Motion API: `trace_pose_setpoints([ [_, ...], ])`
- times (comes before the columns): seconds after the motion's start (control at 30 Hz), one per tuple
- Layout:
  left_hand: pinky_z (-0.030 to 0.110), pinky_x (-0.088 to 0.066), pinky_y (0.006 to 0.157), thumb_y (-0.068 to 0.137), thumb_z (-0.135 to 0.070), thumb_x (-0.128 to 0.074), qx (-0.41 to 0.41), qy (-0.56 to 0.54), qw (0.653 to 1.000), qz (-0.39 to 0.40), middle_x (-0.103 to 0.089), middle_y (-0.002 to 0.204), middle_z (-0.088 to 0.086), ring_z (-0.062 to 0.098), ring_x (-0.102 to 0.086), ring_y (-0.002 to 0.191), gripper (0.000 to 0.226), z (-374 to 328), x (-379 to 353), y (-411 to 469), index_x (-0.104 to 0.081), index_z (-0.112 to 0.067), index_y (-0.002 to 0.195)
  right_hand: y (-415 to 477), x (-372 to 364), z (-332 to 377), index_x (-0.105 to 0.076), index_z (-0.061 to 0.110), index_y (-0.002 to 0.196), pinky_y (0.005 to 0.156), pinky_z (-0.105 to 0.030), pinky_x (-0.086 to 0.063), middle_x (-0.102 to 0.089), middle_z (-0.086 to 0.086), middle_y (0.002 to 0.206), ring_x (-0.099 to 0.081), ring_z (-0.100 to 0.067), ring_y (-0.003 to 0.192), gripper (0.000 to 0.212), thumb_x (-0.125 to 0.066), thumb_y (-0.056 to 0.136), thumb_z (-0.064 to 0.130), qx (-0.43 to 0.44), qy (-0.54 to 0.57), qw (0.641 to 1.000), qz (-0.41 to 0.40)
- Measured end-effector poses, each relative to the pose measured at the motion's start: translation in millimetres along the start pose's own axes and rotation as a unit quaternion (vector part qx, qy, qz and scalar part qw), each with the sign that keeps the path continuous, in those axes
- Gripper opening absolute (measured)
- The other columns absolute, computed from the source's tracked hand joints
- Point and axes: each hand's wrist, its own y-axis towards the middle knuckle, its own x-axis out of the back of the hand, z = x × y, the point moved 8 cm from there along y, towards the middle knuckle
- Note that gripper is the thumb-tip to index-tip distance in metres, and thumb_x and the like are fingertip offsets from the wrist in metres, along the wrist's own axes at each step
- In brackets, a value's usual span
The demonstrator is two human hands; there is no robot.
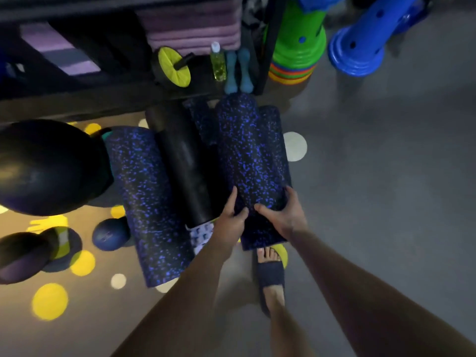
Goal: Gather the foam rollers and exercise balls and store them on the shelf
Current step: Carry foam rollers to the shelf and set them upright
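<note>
Underfoot, grey floor beside dotted mat

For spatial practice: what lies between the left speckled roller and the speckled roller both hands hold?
Head view: a plain black roller, plus part of another speckled roller, lie between the left speckled roller and the held speckled roller.

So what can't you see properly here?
All in the head view:
Big black ball: cut off by the left edge.
Patterned thing: mostly hidden under the black roller and left hand.
Bottle label: too small and blurred.
Shelf: upper levels dark, cut off by the top edge.
</note>
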Motion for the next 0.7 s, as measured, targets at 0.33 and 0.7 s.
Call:
trace_pose_setpoints([
  [0.33,0.031,-0.052,0.096,0.1,-0.006,-0.049,0.024,0.09,0.994,-0.064,-0.067,0.129,0.002,0.025,-0.067,0.11,0.063,-9,17,1,-0.041,-0.037,0.154,52,-9,5,-0.028,0.012,0.156,0.106,-0.038,-0.04,-0.052,-0.019,0.147,-0.054,-0.038,0.131,0.068,-0.061,0.099,0.026,0.007,-0.203,0.976,0.083],
  [0.7,0.021,-0.044,0.053,0.095,-0.002,-0.055,0.076,-0.341,0.912,-0.213,-0.075,0.077,0.006,0.022,-0.064,0.066,0.019,145,205,-169,-0.067,-0.008,0.11,-118,-129,80,-0.051,0.005,0.141,0.096,-0.04,-0.048,-0.068,-0.014,0.122,-0.065,-0.033,0.113,0.047,-0.064,0.097,0.015,0.195,-0.318,0.919,0.13],
])
